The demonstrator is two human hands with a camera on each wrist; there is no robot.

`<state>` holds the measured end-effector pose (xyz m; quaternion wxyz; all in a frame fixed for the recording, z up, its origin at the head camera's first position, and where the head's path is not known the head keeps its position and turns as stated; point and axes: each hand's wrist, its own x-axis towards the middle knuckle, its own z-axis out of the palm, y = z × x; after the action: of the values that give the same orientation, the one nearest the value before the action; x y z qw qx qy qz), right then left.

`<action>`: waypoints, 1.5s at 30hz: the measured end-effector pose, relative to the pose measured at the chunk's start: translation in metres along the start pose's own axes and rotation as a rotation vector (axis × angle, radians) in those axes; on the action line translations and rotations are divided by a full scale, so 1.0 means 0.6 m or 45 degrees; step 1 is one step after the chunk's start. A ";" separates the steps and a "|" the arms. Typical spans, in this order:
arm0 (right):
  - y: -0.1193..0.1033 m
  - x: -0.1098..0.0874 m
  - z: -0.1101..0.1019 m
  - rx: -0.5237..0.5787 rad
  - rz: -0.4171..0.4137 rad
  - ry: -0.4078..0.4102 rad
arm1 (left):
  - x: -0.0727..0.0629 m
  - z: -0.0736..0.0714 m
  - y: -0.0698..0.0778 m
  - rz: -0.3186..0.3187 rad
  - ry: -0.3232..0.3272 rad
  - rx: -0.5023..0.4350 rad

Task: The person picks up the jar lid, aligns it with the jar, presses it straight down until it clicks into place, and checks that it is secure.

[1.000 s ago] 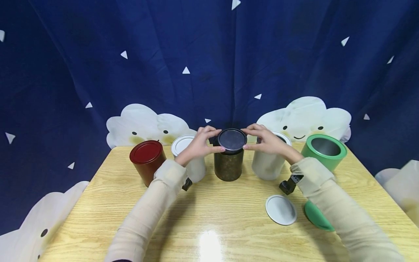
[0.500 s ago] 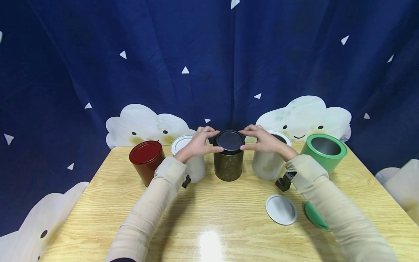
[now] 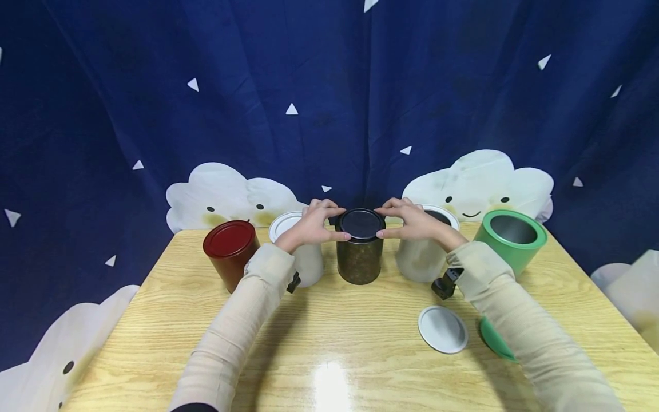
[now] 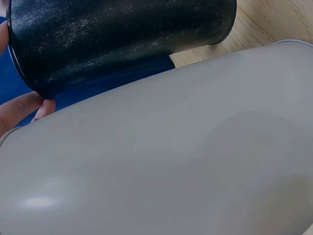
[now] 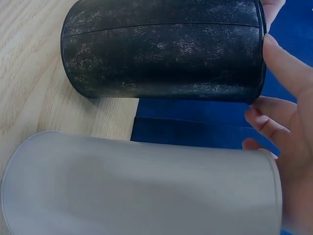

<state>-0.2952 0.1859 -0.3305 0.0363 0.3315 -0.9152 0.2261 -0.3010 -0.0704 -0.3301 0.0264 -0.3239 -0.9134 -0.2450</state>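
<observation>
A dark, mottled metal can point(image 3: 358, 264) stands upright at the back middle of the table, with a black lid point(image 3: 361, 224) at its top. My left hand point(image 3: 315, 225) holds the lid's left edge between thumb and fingers. From the opposite side, my right hand point(image 3: 410, 224) grips the right edge in the same way. In the right wrist view, the thumb and fingertips of the right hand point(image 5: 293, 117) touch the rim end of the dark can point(image 5: 166, 54). The left wrist view shows only some fingertips at the dark can's point(image 4: 122, 39) rim.
Left of the dark can stand a lidded white can point(image 3: 310, 267) and a lidded red can point(image 3: 234, 260). To the right are an uncovered white can point(image 3: 419, 263) and an uncovered green can point(image 3: 515, 243). A white lid point(image 3: 443, 329) and a partly hidden green lid point(image 3: 494, 341) lie on the table.
The black lid has come down a little onto the dark can's top, both hands moving with it. My right hand and forearm have shifted slightly left.
</observation>
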 end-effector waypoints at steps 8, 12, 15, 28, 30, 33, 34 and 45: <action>-0.006 0.001 -0.002 -0.009 0.049 -0.032 | -0.001 -0.001 0.003 -0.023 -0.014 0.043; -0.008 0.002 0.000 -0.019 0.034 0.030 | -0.001 0.001 0.004 -0.019 0.011 0.042; -0.009 0.002 0.002 -0.023 0.016 0.073 | -0.001 0.001 0.004 -0.024 0.021 0.046; -0.011 0.005 0.005 -0.042 0.050 0.055 | 0.002 0.001 0.006 -0.059 -0.004 0.039; -0.011 0.006 0.005 -0.046 0.058 0.049 | 0.002 0.000 0.007 -0.063 -0.011 0.040; -0.012 0.007 0.004 -0.055 0.065 0.040 | 0.003 0.000 0.007 -0.063 -0.018 0.046; -0.012 0.007 0.004 -0.058 0.067 0.038 | 0.004 0.000 0.007 -0.062 -0.020 0.049; -0.017 0.001 0.009 -0.072 0.117 0.132 | -0.001 0.003 0.009 -0.096 0.063 0.038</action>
<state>-0.2886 0.1762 -0.3312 0.0828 0.2760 -0.9324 0.2184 -0.2969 -0.0663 -0.3295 0.0444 -0.2825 -0.9276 -0.2402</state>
